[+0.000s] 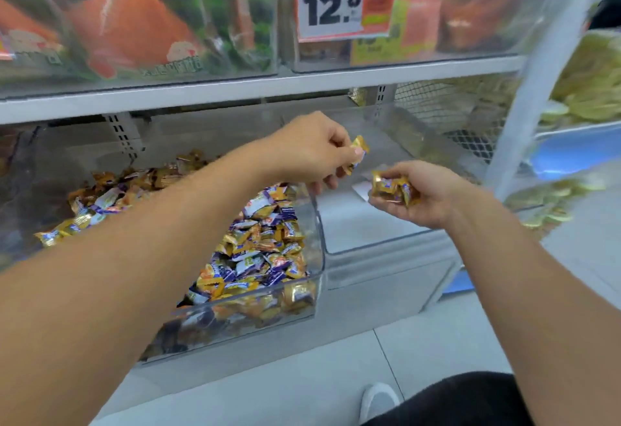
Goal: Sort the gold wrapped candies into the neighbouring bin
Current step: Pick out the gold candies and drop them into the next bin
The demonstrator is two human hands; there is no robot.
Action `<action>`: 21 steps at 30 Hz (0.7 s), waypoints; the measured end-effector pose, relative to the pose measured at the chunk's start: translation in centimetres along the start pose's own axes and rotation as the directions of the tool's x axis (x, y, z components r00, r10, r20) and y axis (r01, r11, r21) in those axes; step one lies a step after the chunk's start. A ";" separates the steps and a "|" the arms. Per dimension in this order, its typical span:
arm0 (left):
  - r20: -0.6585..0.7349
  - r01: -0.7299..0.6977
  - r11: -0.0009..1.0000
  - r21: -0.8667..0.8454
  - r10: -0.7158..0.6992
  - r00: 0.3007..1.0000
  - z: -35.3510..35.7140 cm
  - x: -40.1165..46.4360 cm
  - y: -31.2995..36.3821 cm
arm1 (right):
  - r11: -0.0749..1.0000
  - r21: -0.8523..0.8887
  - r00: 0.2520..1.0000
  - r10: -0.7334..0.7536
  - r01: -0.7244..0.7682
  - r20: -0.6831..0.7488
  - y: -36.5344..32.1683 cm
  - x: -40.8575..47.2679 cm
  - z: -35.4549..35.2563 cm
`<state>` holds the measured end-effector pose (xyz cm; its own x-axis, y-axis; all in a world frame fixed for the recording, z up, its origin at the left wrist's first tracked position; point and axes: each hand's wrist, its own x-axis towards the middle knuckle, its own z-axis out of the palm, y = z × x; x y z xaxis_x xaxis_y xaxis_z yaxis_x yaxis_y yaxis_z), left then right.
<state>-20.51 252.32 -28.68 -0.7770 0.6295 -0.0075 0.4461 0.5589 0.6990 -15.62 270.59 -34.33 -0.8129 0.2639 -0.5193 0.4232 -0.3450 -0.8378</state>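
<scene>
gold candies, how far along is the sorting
Early. The right bin shows no candies on its bare floor, so nothing looks sorted yet. In hand: the left hand pinches one gold candy over that bin, and the right hand holds a few candies. Left: the left bin is full of mixed wrappers, many of them gold.

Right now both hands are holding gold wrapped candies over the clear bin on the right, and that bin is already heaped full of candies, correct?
Not quite. The head view shows the left hand pinching one gold candy and the right hand gripping several candies over the right bin, but that bin looks nearly bare; the heaped one is the left bin.
</scene>
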 end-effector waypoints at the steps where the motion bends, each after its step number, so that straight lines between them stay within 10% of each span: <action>1: 0.036 -0.007 0.999 0.053 0.005 0.999 0.8 1.3 0.4 | 0.998 -0.056 0.999 -0.020 0.018 -0.042 -0.1 0.3 -0.6; 7: 0.160 -0.091 0.900 0.426 0.024 0.987 3.4 5.3 0.6 | 0.994 0.061 0.992 -0.085 0.091 -0.096 -1.3 0.2 -1.4; 14: -0.097 -0.184 0.905 0.383 0.238 0.966 0.4 -1.2 -0.5 | 0.955 -0.252 0.981 -0.181 0.158 -0.070 -1.4 -0.2 0.3; 16: -0.234 -0.189 0.913 0.363 0.285 0.929 -1.3 -5.0 -2.3 | 0.804 -0.490 0.904 -0.421 0.337 -0.070 -0.8 -1.6 2.4; 18: -0.359 -0.114 0.948 0.297 0.221 0.907 -3.0 -8.9 -5.3 | 0.468 -0.615 0.664 -0.738 0.634 0.123 0.2 -4.1 5.2; 21: -0.419 0.103 0.972 0.211 -0.005 0.908 -5.5 -13.5 -10.3 | 0.046 -0.553 0.418 -0.707 0.832 0.570 2.1 -8.9 10.7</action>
<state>-17.07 235.12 -31.89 -0.8939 0.3427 0.2891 0.4475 0.7222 0.5274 -11.81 257.95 -29.65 -0.8675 -0.1596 0.4712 -0.4356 0.7013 -0.5643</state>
